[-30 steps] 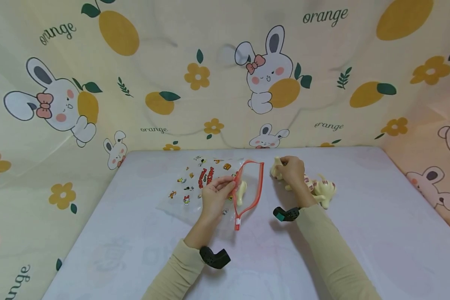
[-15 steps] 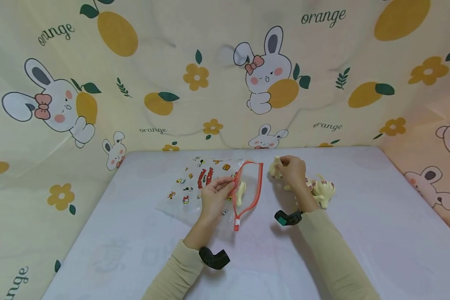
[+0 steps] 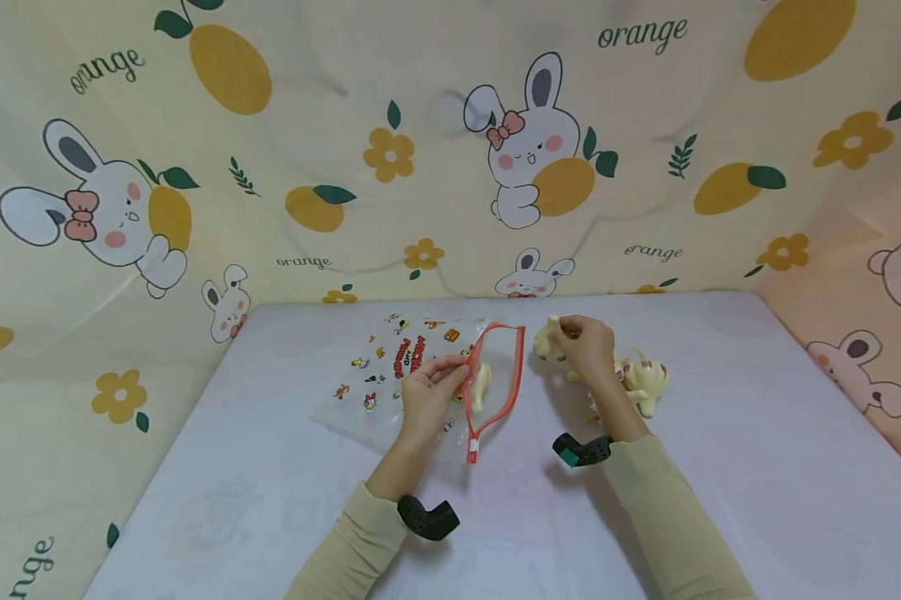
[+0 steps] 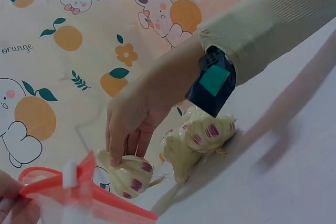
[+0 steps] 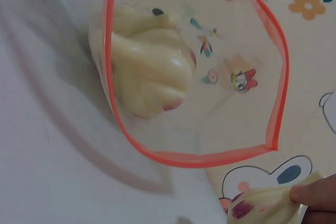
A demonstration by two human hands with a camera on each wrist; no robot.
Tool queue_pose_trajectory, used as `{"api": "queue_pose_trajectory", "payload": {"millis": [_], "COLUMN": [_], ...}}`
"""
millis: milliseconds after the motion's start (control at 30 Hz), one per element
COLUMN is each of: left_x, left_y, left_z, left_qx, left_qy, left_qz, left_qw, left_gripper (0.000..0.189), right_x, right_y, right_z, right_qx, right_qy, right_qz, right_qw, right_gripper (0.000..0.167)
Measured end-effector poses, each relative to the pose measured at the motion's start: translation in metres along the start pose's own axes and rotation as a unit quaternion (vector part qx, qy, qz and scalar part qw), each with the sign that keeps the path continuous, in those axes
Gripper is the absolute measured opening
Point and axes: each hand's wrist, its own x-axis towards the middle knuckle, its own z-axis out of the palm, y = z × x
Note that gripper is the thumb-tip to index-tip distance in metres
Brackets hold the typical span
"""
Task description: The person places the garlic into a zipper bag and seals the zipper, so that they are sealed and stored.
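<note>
My left hand (image 3: 429, 396) pinches the upper side of the red zip mouth (image 3: 520, 367) of a clear plastic bag (image 3: 378, 400) with cartoon prints. The mouth gapes toward the right. Inside, near the opening, lies a pale garlic bulb (image 5: 157, 72) with purple marks. To the right of the mouth, my right hand (image 3: 591, 348) holds another garlic bulb (image 4: 131, 178) by its stem, apart from the bag. Beyond that hand in the left wrist view, more garlic bulbs (image 4: 207, 132) sit close together on the table, and my right forearm partly hides them in the head view.
A white cloth covers the table (image 3: 270, 517). A printed curtain (image 3: 435, 167) with rabbits and oranges rises along the back and sides. Black wrist devices (image 3: 429, 518) are strapped at both sleeves.
My right hand has shifted slightly left toward the bag mouth with the garlic bulb, while its wrist has swung a little nearer to me. The left hand keeps its grip on the bag.
</note>
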Motion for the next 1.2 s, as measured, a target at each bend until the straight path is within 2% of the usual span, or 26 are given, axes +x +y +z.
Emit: {"api": "queue_pose_trajectory", "payload": {"millis": [367,600,867,1033,1200], "left_x": [-0.001,-0.001,0.0,-0.001,-0.002], "left_y": [-0.001,0.0,0.0,0.0,0.0], "left_z": [0.0,0.001,0.002,0.002,0.003], "left_qx": [-0.006,-0.004,0.003,0.004,-0.014], "left_qy": [-0.006,-0.002,0.002,0.001,0.003], "left_qz": [0.011,0.01,0.007,0.008,0.019], "left_qw": [0.9999,0.9999,1.0,1.0,0.9997], "left_gripper": [0.018,0.02,0.02,0.02,0.021], "right_x": [-0.014,-0.024,-0.032,-0.034,-0.038], "right_y": [-0.01,-0.018,-0.019,-0.02,-0.021], "right_z": [-0.007,-0.013,-0.013,-0.014,-0.015], "right_qx": [0.016,0.046,0.066,0.059,0.059], "right_qy": [-0.002,-0.02,-0.022,-0.016,-0.018], "right_qz": [-0.013,0.003,-0.012,-0.009,-0.013], "right_qw": [0.9998,0.9987,0.9975,0.9981,0.998], "right_gripper": [0.034,0.035,0.034,0.033,0.034]}}
